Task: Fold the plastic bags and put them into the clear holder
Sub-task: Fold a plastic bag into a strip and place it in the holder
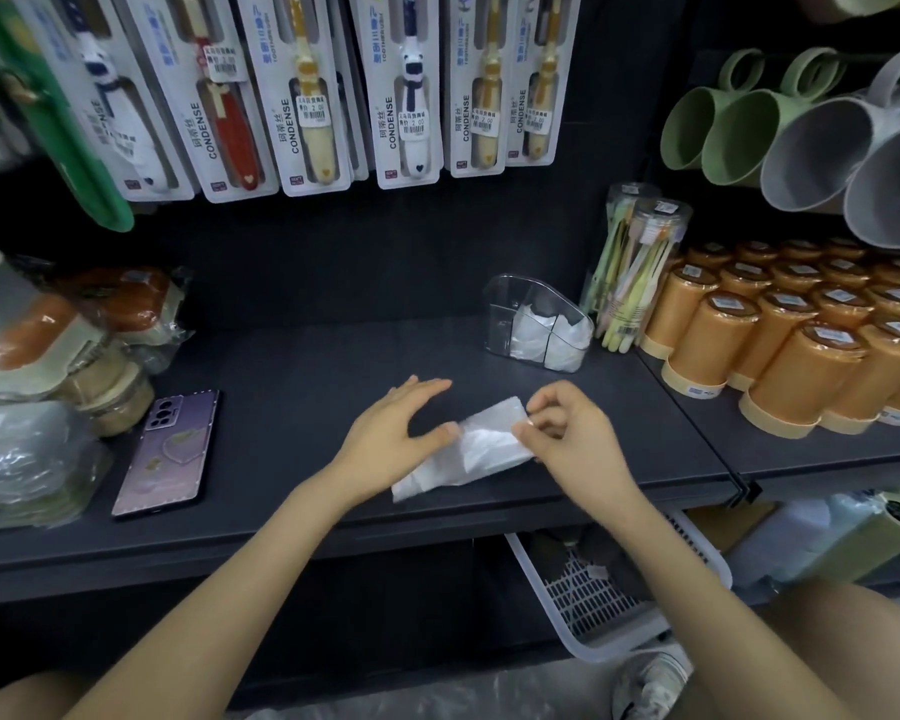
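A white plastic bag lies near the front edge of the dark shelf, about midway along it, already narrowed into a flattened strip with one end doubled over. The right hand pinches that doubled end between thumb and curled fingers. The left hand sits at the strip's other side with fingers stretched out nearly straight and lifted, only the thumb touching the plastic, so it steadies rather than grips. Further back and to the right, towards the shelf's rear, stands the clear holder, well apart from the hands. White folded bags already fill its lower part, at least two bundles by the look of it, with room above them. So the task seems partly done: some bags are stowed, this one is mid-fold, and it likely needs another fold or two before it can be carried back to the holder. No other loose bag is plainly visible on the shelf. A purple phone lies face down near the front left, orange cups crowd the right end, and packaged toothbrushes hang above.
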